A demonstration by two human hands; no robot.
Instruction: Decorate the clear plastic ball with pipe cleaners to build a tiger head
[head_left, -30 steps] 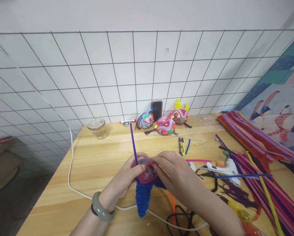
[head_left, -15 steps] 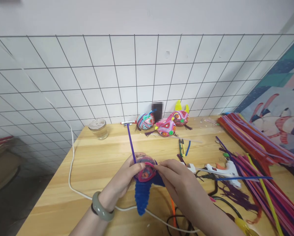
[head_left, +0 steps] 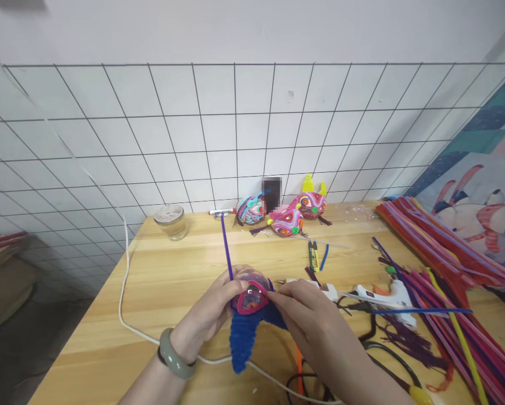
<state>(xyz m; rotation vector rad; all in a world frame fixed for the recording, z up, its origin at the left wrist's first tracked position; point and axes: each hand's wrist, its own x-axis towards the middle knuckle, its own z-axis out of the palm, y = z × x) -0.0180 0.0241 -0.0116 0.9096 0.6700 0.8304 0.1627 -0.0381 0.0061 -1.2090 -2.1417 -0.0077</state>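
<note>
Left hand (head_left: 212, 306) grip clamped on blue-and-pink pipe-cleaner ornament (head_left: 249, 315); right hand (head_left: 305, 312) fingertips pinch its pink rim, purple stem (head_left: 226, 247) rising above.

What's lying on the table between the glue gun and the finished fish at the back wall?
Head view: small snips and a short blue pipe cleaner piece lie between the glue gun and the finished fish; otherwise bare wood.

A jar (head_left: 171, 220) stands at ten o'clock on the table (head_left: 159, 287). Three finished ornaments (head_left: 284, 213) sit at twelve. A glue gun (head_left: 385, 293) and stacked pipe cleaners (head_left: 442, 247) lie toward three.
</note>
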